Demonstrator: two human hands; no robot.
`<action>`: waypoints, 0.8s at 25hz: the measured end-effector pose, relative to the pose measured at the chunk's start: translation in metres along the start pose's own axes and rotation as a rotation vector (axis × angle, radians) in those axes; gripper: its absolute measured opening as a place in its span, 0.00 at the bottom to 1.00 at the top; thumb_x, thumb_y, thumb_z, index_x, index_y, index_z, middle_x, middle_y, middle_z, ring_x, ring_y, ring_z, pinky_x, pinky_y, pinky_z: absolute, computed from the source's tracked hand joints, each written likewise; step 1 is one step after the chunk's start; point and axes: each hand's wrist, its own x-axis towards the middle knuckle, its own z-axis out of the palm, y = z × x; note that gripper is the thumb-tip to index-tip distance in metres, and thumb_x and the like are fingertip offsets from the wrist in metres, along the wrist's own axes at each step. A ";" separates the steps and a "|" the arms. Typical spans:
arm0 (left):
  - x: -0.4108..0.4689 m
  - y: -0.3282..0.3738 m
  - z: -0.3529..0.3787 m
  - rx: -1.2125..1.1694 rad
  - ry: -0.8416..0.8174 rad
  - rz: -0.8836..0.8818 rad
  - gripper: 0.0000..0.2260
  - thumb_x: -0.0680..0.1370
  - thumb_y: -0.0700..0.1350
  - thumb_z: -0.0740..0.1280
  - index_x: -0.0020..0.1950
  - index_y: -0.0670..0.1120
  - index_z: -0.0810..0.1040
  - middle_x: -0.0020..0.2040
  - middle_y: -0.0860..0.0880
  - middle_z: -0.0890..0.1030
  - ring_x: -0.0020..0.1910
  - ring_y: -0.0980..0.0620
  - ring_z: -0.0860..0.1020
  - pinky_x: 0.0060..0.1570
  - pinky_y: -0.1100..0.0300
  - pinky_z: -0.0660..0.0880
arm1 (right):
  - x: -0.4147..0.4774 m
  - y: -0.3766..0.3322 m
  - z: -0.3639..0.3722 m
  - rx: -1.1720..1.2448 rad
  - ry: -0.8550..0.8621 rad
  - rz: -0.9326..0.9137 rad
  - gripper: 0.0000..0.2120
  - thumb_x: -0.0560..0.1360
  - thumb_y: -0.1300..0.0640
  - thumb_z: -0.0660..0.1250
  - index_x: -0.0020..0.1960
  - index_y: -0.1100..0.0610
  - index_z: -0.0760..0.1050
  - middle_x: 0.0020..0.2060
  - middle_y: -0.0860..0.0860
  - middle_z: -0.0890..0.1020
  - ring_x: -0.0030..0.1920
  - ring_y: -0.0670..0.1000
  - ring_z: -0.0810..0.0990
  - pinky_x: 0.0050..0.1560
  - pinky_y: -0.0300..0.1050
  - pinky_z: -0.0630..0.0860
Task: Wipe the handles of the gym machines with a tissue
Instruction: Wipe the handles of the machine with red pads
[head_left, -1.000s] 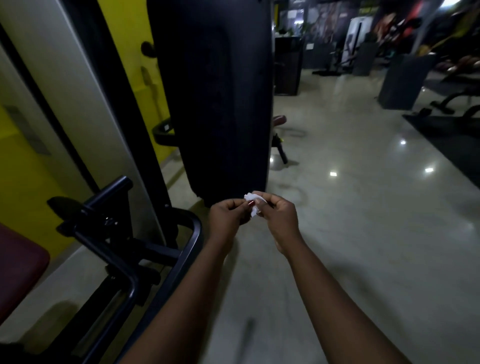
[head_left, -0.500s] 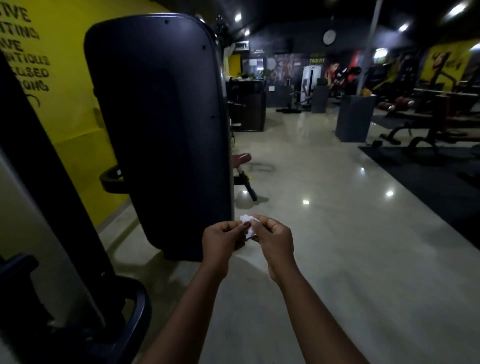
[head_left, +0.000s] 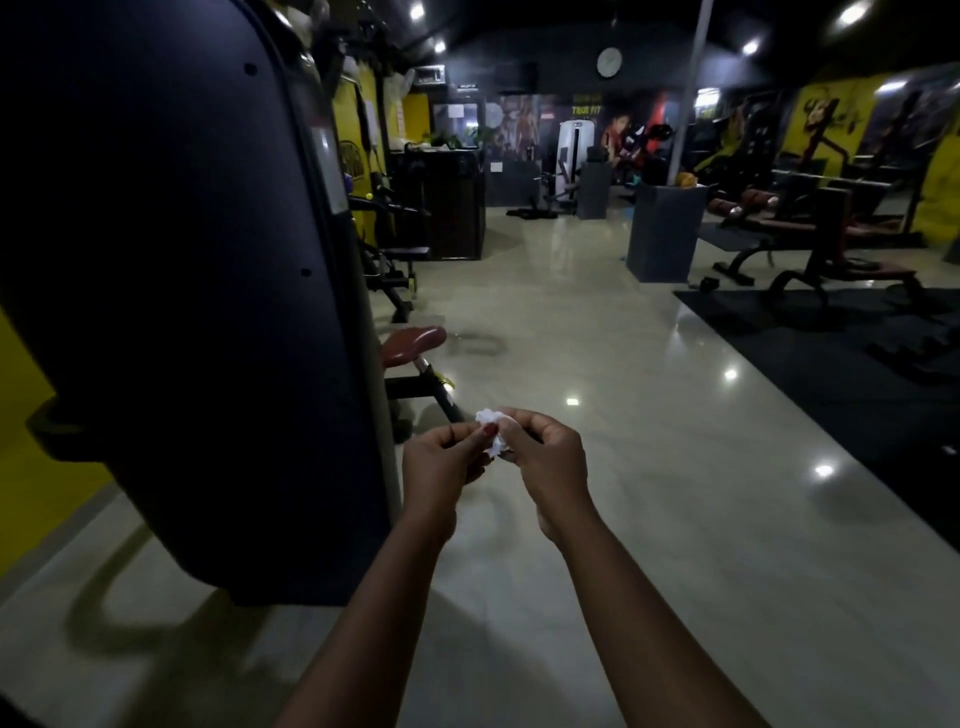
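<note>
A small crumpled white tissue (head_left: 492, 427) sits between both hands at the centre of the view, above the floor. My left hand (head_left: 441, 462) pinches its left side with curled fingers. My right hand (head_left: 545, 462) pinches its right side, the fingers curled round it. A tall dark gym machine shroud (head_left: 182, 291) stands just left of the hands. No machine handle is close to either hand; a dark curved bar (head_left: 49, 423) shows at the far left behind the shroud.
A red padded seat (head_left: 413, 344) on a black frame stands behind the shroud. Shiny pale tiled floor (head_left: 597, 519) stretches ahead. Black mats with benches (head_left: 810, 254) fill the right. A grey pillar base (head_left: 660, 234) and further machines stand at the back.
The view has lifted and turned right: the black frame and red seat at lower left are gone, and more of the hall shows. Both hands still hold the tissue together.
</note>
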 end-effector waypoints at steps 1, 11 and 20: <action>0.018 -0.005 0.014 0.006 -0.011 0.001 0.06 0.74 0.45 0.72 0.45 0.43 0.84 0.40 0.45 0.85 0.42 0.49 0.83 0.41 0.60 0.77 | 0.020 0.002 -0.009 0.004 0.009 -0.007 0.11 0.71 0.50 0.73 0.51 0.53 0.84 0.42 0.49 0.86 0.45 0.48 0.85 0.52 0.50 0.81; 0.230 -0.037 0.149 0.008 0.101 0.017 0.05 0.75 0.44 0.71 0.44 0.43 0.83 0.40 0.44 0.85 0.44 0.46 0.83 0.46 0.54 0.79 | 0.275 0.028 -0.076 -0.008 -0.112 -0.019 0.06 0.71 0.50 0.73 0.47 0.50 0.84 0.40 0.49 0.86 0.44 0.49 0.85 0.52 0.53 0.81; 0.379 -0.038 0.165 -0.100 0.338 0.038 0.15 0.67 0.51 0.75 0.47 0.42 0.84 0.45 0.40 0.85 0.49 0.38 0.82 0.53 0.43 0.78 | 0.449 0.035 -0.042 0.046 -0.394 -0.044 0.05 0.74 0.54 0.71 0.49 0.52 0.84 0.41 0.48 0.86 0.44 0.47 0.84 0.45 0.41 0.80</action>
